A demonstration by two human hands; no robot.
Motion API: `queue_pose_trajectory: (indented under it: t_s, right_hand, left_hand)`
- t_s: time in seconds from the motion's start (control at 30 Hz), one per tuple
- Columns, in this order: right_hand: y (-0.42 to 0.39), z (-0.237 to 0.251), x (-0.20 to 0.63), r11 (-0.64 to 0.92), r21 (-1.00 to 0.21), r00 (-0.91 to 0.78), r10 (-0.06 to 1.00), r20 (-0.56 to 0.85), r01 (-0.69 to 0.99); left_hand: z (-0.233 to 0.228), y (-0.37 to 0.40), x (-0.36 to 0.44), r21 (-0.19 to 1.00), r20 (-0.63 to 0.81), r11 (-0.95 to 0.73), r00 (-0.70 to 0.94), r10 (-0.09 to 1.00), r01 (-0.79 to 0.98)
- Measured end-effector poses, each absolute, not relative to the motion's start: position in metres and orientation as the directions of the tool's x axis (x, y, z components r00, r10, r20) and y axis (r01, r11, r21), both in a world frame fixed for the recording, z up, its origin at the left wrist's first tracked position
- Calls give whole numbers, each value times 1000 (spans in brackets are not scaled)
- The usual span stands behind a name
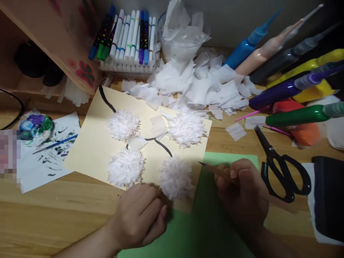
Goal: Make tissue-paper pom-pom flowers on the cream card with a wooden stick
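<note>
My right hand (pixel 242 190) grips a pencil (pixel 219 172), its dark point toward the cream sheet (pixel 91 136). My left hand (pixel 139 215) is curled closed at the sheet's lower edge, between the two nearer pompoms. Its fingertips are tucked under, so anything inside is hidden. On the sheet sit several fluffy white paper pompoms: one at upper left (pixel 124 124), one at upper right (pixel 186 128), one at lower left (pixel 126 167) and one at lower right (pixel 176 178). Black painted stems (pixel 163 146) run between them. Loose paper squares (pixel 137 142) lie on the sheet.
A green sheet (pixel 215 229) lies partly beneath the cream one. Black scissors (pixel 279 161) rest at right, below several paint bottles (pixel 295 114). White paper squares (pixel 201 82) pile up before a clear cup (pixel 182 43) and rack of markers (pixel 131 36). At left are a paintbrush (pixel 57 143) and palette (pixel 36 129).
</note>
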State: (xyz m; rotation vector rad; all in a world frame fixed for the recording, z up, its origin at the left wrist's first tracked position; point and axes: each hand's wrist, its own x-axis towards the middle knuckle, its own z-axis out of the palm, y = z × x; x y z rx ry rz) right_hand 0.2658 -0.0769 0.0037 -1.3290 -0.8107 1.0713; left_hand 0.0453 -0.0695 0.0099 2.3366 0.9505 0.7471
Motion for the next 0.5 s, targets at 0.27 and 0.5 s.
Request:
queue_pose_trajectory:
  t_s: [0.27,0.5]
  right_hand:
    - [-18,10,248,34,-999,163,986,31,-20]
    - [-9,6,243,-55,-998,-99,994,-56,13]
  left_hand:
    - [7,-64,49,645,181,-578,635,751,501]
    - [-1,-71,46,697,176,-539,616,768,473]
